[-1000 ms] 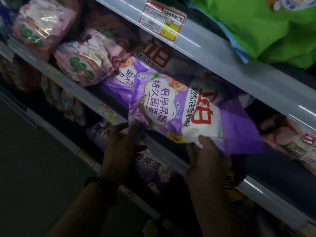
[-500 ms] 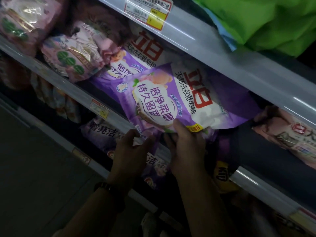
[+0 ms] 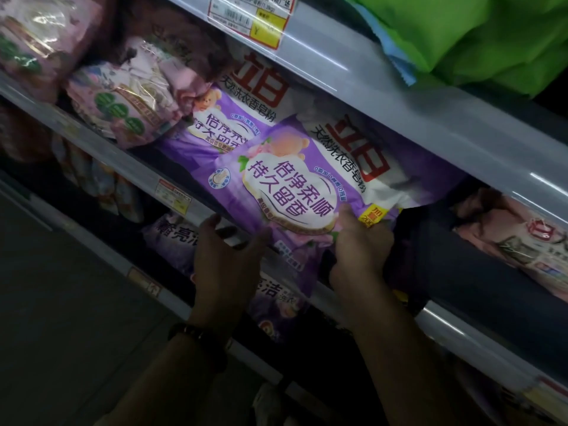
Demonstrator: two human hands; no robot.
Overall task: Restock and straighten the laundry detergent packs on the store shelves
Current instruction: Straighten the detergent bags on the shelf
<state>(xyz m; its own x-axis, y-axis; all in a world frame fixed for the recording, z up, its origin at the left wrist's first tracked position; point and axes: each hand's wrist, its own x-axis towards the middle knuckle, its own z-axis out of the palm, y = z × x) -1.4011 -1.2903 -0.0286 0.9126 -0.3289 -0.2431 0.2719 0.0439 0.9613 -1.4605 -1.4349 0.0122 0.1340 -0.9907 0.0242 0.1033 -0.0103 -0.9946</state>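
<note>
Your left hand (image 3: pixel 227 262) and right hand (image 3: pixel 361 256) gripped the purple pack (image 3: pixel 292 186) by its lower edge, fingers curled, propping it on the middle shelf (image 3: pixel 92 139), probably to align it with the matching pack (image 3: pixel 221 130).

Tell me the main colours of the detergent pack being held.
The detergent pack is purple and white with red lettering; head view.

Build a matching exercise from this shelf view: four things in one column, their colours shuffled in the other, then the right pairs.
Things
1. front detergent pack, gripped at its lower edge
2. crinkled pack to the left
3. bag at upper right
4. upper price label

Colours
A. green
B. white with a yellow patch
C. purple
D. pink

Pairs: 1-C, 2-D, 3-A, 4-B
</note>
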